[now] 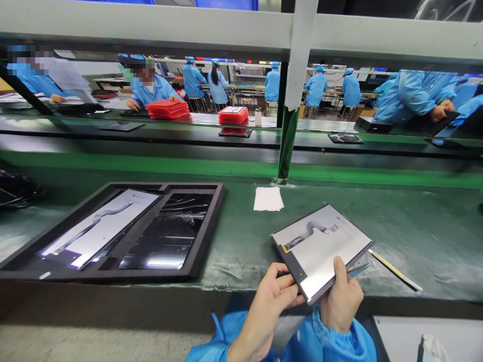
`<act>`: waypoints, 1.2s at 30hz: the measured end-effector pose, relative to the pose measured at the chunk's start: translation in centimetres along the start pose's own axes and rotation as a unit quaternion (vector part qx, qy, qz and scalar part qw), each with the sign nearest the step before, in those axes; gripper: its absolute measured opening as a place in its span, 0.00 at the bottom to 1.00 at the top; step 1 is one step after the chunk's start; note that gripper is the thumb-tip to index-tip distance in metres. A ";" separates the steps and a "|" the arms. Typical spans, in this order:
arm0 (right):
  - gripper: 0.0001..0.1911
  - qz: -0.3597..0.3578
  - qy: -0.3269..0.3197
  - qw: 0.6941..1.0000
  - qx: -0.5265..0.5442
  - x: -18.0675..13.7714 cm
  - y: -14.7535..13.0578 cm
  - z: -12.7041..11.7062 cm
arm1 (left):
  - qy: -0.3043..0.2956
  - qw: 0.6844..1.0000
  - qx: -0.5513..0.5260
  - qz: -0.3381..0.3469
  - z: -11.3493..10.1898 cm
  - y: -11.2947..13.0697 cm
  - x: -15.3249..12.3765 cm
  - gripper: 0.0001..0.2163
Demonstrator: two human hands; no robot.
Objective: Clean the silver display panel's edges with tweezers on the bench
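Note:
A flat display panel [320, 261], its silvery back facing up with a ribbon cable attached, is held tilted over the green bench. My left hand [273, 301] grips its lower left edge, fingers partly under it. The thumb of my right hand [341, 296] presses on the panel's lower right edge; its other fingers are largely hidden. A thin bluish strip [357, 270] sticks out beside my right hand, and I cannot tell what it is. To the left, a black foam tray [211, 226] holds another silver-backed panel [105, 221] and a dark, glossy panel [169, 231].
White paper squares [267, 199] lie beyond the held panel. A thin, pale stick-like tool [396, 271] rests on the bench at right. A post [289, 136] stands at the bench's back. Beyond, a line carries panels and red stacks [168, 109]; people in blue work there.

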State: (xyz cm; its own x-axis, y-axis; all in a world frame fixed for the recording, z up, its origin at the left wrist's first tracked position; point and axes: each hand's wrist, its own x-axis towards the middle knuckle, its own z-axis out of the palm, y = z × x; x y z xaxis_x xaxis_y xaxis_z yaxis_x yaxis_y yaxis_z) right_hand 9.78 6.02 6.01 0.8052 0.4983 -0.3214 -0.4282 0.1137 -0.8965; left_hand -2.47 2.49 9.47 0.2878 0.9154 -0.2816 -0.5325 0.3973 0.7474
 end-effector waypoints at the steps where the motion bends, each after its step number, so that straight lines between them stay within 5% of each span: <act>1: 0.19 -0.009 -0.002 1.000 -0.009 0.1 0.1 0.0 | -0.001 1.000 0.001 -0.004 0.1 0.0 -0.1 0.17; 8: 0.19 -0.038 0.009 0.999 -0.034 0.4 0.6 -0.1 | -0.005 0.999 0.000 -0.045 0.5 -0.8 -0.5 0.21; 24: 0.16 -0.085 0.033 0.995 -0.038 0.6 1.4 -0.2 | 0.033 0.999 -0.033 -0.002 0.9 -2.0 -0.6 0.23; 36: 0.14 -0.159 0.058 0.984 -0.058 0.4 1.3 -0.2 | 0.109 0.993 -0.053 0.003 1.8 -2.0 -0.4 0.26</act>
State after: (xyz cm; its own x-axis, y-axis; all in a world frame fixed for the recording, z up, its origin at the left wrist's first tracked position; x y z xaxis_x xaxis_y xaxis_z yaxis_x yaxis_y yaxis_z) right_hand 9.59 6.16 4.65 0.9348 0.3521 -0.0461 -0.1033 0.1454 -0.9840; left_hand -0.07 1.18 9.20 0.1119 0.9052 -0.4099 -0.6180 0.3864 0.6847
